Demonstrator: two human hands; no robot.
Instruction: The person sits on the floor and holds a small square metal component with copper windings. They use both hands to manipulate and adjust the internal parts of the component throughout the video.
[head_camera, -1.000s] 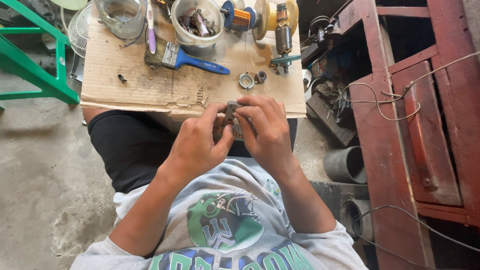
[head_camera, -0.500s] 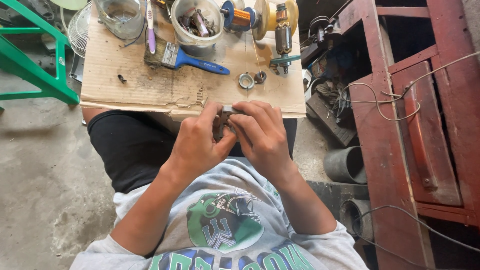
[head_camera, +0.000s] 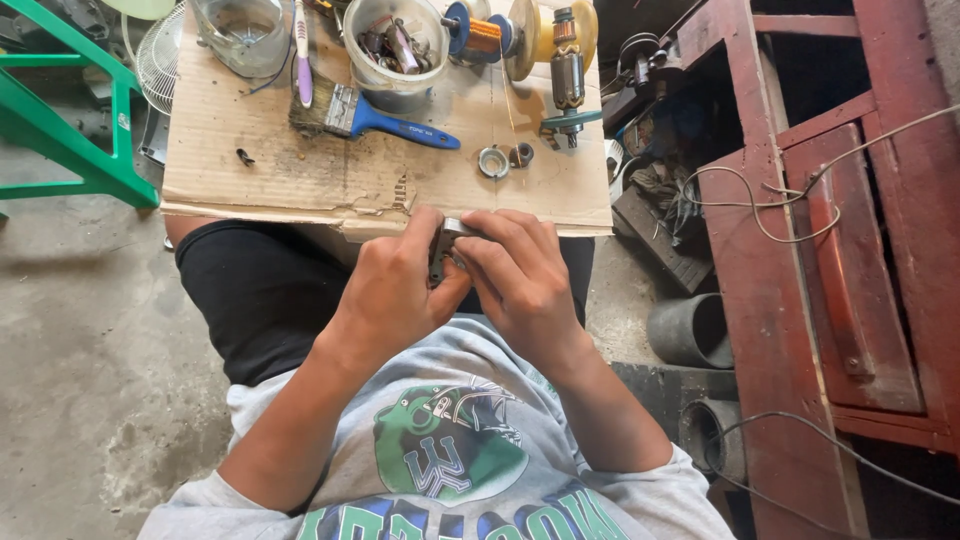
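Head view, looking down over the person's lap.

Hidden or unclear: the small metal part (head_camera: 446, 243) held between both hands is mostly covered by fingers; only a grey, shiny edge and a darker lower portion show, so its kind and shape cannot be told. Contents of the clear plastic tub (head_camera: 393, 42) are a jumble of dark metal bits, not separable. A clear container (head_camera: 240, 30) at the top edge is cut off by the frame, as is a white fan guard (head_camera: 158, 55) at upper left.

Grip state: left hand (head_camera: 395, 290) closed around the part from the left, fingers curled over it, thumb on top. Right hand (head_camera: 520, 280) also closed on it from the right, fingertips pressing its upper edge. Both hands touch each other around the part.

Position: the part sits just in front of the near edge of the cardboard sheet (head_camera: 300, 160) that serves as tabletop, above the lap and black shorts (head_camera: 260, 290).

On the cardboard: blue-handled paintbrush (head_camera: 375, 118), purple toothbrush (head_camera: 303, 50), two small metal rings (head_camera: 505, 158) side by side, a motor armature (head_camera: 567, 65) and a copper wire spool (head_camera: 482, 35). Green frame (head_camera: 70, 120) at left; red wooden structure (head_camera: 830, 250) with loose wires at right.
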